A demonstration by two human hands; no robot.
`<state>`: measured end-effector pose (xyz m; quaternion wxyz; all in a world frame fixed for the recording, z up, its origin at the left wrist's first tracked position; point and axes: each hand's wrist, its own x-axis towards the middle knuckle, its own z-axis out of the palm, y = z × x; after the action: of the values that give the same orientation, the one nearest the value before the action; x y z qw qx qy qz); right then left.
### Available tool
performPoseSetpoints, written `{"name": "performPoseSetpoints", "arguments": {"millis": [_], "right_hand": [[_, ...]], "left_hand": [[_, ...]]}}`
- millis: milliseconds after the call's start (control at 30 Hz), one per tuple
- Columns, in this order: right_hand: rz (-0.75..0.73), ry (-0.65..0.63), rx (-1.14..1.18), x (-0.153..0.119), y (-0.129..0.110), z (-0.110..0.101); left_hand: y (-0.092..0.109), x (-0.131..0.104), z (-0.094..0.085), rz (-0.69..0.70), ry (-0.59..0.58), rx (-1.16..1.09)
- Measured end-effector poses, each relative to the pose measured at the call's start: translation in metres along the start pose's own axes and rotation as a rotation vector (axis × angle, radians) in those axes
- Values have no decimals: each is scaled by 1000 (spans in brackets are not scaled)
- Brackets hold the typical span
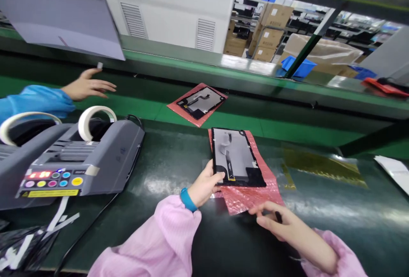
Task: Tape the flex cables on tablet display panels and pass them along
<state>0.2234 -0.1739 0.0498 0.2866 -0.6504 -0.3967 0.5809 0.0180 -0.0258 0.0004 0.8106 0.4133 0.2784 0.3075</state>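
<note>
My left hand [206, 184], with a blue band at the wrist, grips the lower left corner of a black-framed screen panel [238, 151]. The panel shows its grey back, with a dark flex cable on it. Beneath it lies a pink bubble-wrap bag [268, 183], which sticks out at the right and bottom. My right hand [271, 219] is at the bag's lower edge, its fingers bent around a small dark object that is mostly hidden. A second panel [202, 101] rests on another pink bag [174, 107] farther back.
Grey tape dispensers [105, 153] with white rolls stand at the left, a cable [92, 223] running down from them. Another person's hand [87, 86] in a blue sleeve reaches in behind. Amber film [322, 168] lies at the right; white strips [24, 249] lie lower left.
</note>
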Motion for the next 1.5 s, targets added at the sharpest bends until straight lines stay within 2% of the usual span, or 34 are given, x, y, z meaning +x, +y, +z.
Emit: {"name": "performPoseSetpoints", "arguments": {"millis": [67,100,133,233,267,333,467,567,833,1100,1200,1300,1333,1400,1500], "right_hand": [[-28,-25,-55,-11,-2,-17],[-57,14,-70,-15,-4,-26],[-99,99,-89,-16,-7,-33],[-266,471,-165,-6,-15,-49],[-285,537,-169,2,-17,-52],[-250,520,-125,22,-19,-56],[-154,329,-1,63,-19,-51],[-169,294,74,76,-20,-45],[-211,295,161,56,-26,-54],[-135,262,35,55,4,-44],[-173,361,-130,54,6,-47],[-281,500,-333,44,1,-63],[-292,523,-317,39,0,-70],[-300,571,-144,30,-1,-87],[-357,718,190,15,5,-113]], "left_hand": [[2,-1,3,-32,20,-36],[2,-2,5,-46,26,-50],[3,-2,7,-58,28,-61],[4,-5,13,-81,32,-79],[5,-6,14,-85,33,-81],[7,-7,15,-88,35,-83],[9,-8,14,-90,34,-94],[10,-4,11,-76,33,-129],[9,7,-4,20,107,-224],[2,5,0,54,96,-189],[-2,2,0,63,81,-142],[-5,0,0,55,27,-82],[-7,0,-1,67,-4,-26],[-10,-1,-2,126,-50,171],[-14,-5,-3,321,40,621]]}}
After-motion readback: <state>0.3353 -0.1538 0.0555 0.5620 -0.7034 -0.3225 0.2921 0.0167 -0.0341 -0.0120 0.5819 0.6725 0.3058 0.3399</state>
